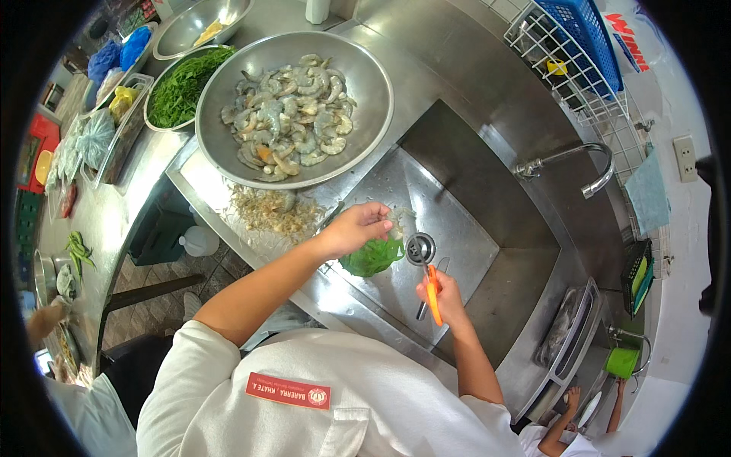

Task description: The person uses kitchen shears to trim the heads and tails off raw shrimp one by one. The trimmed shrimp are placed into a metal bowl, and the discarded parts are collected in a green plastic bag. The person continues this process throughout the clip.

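Over the sink basin, my left hand point(360, 227) pinches a raw grey shrimp point(402, 220) between thumb and fingers. My right hand point(446, 298) grips orange-handled scissors point(434, 297), their short metal end pointing at the round sink drain point(420, 244). Beneath my left hand lies a green, see-through plastic item point(372, 257), partly hidden. A slim metal utensil point(421, 311) rests in the basin point(480, 251), largely covered by my right hand. Left of the basin, a heap of shrimp shells and heads point(274, 212) spreads on the ledge. Beyond it stands a large steel bowl point(374, 137) of raw shrimp point(285, 114).
A curved faucet point(599, 157) juts over the basin from the right. At the back left are a bowl of chopped greens point(185, 88) and another steel bowl point(165, 43). Bagged food point(96, 137) lines the left counter. Other people work at lower left and lower right.
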{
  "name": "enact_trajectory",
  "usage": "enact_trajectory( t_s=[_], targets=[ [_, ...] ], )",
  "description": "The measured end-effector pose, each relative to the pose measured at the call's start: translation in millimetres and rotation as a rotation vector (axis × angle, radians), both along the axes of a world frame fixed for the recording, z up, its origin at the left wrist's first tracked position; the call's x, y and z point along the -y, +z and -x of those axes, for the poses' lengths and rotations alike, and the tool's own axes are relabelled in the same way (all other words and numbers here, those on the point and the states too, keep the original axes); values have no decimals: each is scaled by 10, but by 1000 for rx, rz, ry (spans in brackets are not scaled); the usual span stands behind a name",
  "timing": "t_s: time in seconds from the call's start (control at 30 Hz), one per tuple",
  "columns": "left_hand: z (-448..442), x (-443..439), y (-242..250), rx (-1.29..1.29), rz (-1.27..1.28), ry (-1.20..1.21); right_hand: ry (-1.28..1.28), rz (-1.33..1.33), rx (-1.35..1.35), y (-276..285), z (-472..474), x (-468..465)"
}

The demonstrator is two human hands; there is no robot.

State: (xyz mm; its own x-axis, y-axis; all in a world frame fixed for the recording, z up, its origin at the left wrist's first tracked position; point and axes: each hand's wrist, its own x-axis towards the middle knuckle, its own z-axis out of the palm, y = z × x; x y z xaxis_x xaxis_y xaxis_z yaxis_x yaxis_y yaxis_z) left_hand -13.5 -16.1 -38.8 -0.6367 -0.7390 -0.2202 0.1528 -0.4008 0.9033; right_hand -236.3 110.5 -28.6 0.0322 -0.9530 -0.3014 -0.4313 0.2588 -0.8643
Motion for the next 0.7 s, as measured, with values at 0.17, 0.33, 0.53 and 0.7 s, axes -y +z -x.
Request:
enact_trajectory(
  t_s=[0.17,0.33,0.53,0.7],
  targets=[
    [-40,-31,-5,-23,1,10,21,-44,-110,51,-51,-66],
    [-17,-76,-57,-58,-2,15,13,-98,-65,76,-123,-56],
    [-67,-93,-94,-42,-16,-36,-19,-106,-99,108,-242,-85],
    [-83,-101,-85,-23,-7,-35,-29,-138,-149,117,-300,-119]
  ],
)
